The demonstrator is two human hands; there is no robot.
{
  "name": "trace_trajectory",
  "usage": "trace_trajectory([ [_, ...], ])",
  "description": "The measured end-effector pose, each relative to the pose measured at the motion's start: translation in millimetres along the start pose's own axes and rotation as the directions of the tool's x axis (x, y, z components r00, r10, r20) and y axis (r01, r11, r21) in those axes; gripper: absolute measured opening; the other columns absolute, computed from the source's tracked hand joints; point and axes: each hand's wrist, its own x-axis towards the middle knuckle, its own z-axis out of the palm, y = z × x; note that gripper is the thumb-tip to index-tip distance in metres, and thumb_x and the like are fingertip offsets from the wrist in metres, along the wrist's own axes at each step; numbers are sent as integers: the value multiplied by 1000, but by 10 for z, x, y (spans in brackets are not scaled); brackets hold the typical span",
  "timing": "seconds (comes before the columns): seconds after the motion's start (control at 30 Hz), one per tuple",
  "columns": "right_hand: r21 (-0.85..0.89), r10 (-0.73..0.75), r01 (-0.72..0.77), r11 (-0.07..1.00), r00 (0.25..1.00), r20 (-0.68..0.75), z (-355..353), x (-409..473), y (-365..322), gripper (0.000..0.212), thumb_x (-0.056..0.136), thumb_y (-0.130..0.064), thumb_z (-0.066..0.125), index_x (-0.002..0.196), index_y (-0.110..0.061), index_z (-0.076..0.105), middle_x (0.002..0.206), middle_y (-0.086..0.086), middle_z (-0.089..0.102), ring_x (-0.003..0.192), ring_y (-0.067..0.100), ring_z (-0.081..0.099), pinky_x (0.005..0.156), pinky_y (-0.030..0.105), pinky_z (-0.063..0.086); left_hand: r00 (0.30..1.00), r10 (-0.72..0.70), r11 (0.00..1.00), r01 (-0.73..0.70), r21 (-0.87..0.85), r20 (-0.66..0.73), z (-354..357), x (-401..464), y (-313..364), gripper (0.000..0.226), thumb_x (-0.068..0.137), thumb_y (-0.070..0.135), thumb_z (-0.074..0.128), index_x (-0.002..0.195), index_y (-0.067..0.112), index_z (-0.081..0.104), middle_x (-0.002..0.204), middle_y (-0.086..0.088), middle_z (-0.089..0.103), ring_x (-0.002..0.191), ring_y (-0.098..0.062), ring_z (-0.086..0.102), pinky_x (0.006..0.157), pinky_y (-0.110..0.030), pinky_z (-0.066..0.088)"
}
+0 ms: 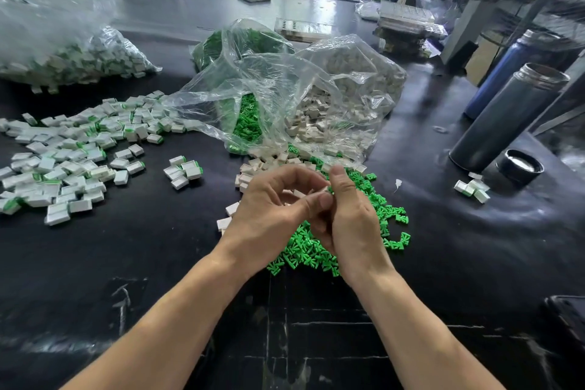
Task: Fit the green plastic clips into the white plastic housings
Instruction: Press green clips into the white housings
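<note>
Factory workbench — bagged parts [357, 79]

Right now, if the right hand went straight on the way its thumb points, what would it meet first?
Probably the clear plastic bag with white housings spilling from its mouth, just beyond the right hand; depth is unclear.

no legible text or labels anywhere

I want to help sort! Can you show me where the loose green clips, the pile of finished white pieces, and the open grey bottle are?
loose green clips [304, 247]: head view, middle of the heap below the hands.
pile of finished white pieces [63, 165]: head view, middle of the spread at left.
open grey bottle [509, 117]: head view, its side wall.
</note>
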Motion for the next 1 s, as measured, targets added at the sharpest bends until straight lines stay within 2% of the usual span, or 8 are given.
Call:
trace_trajectory([
  [0.13, -26, -50, 49, 998, 998, -47, 7, 5, 27, 55, 101, -47, 35, 64, -41, 74, 44, -16, 49, 40, -2, 46, 42, 12, 34, 1000, 1, 999, -1, 44, 0, 30, -11, -28, 13, 83, 15, 80, 91, 7, 74, 99, -13, 75, 82, -28, 70, 78, -48, 57],
  [0.2, -81, -68, 61, 995, 994, -86, 18, 23, 53, 51, 97, -48, 34, 64, -42, 74, 47, -19, 54, 45, -3, 51, 47, 11, 38, 1000, -6, 999, 7, 42, -15, 43, -22, -47, 8, 86, 10, 79, 91, 8, 74, 97, -11, 75, 81, -23, 70, 77, -42, 58],
  [0.33, -195, -109, 79, 978, 983, -146, 4, 52, 98, 53, 95, -50, 33, 55, -47, 66, 49, -24, 54, 50, -6, 51, 58, 20, 37, 1000, -7, 999, 8, 37, -20, 64, -35, -51, 5, 88, 5, 76, 91, 8, 74, 93, -9, 77, 78, -16, 71, 72, -27, 58],
  [0.4, -208, -135, 104, 973, 981, -140, 9, 54, 92, 54, 95, -48, 32, 54, -47, 66, 49, -25, 54, 50, -6, 51, 58, 19, 37, 1000, -10, 999, 11, 35, -18, 60, -39, -29, 5, 88, 5, 76, 92, 7, 74, 94, -7, 77, 80, -18, 73, 73, -29, 60],
  [0.5, -218, -165, 133, 967, 977, -136, 26, 52, 69, 57, 96, -45, 31, 50, -48, 64, 47, -25, 53, 48, -7, 51, 53, 11, 36, 1000, -17, 999, 17, 37, -23, 57, -47, -8, 6, 88, 5, 76, 93, 5, 75, 96, -6, 78, 84, -21, 74, 78, -33, 60],
  [0.6, -221, -190, 159, 962, 974, -124, 31, 47, 64, 61, 98, -44, 29, 48, -47, 64, 45, -26, 51, 46, -8, 51, 48, 8, 37, 1000, -8, 999, 9, 38, -25, 54, -58, 6, 6, 88, 6, 77, 94, 4, 75, 96, -6, 78, 88, -26, 75, 78, -31, 60],
  [0.93, -199, -199, 172, 965, 972, -124, 12, 67, 113, 61, 98, -44, 29, 49, -41, 66, 45, -24, 51, 45, -5, 50, 48, 10, 36, 1000, 7, 999, -6, 41, -17, 42, -63, 2, 7, 88, 8, 76, 94, 5, 75, 96, -4, 78, 89, -29, 75, 78, -32, 61],
  [1.0, -207, -194, 165, 964, 973, -129, 10, 73, 124, 62, 98, -46, 29, 46, -38, 63, 44, -22, 50, 44, -3, 49, 51, 14, 35, 1000, 6, 999, -5, 43, -14, 41, -62, -2, 6, 88, 8, 76, 93, 6, 75, 95, -4, 78, 89, -29, 75, 78, -32, 61],
])
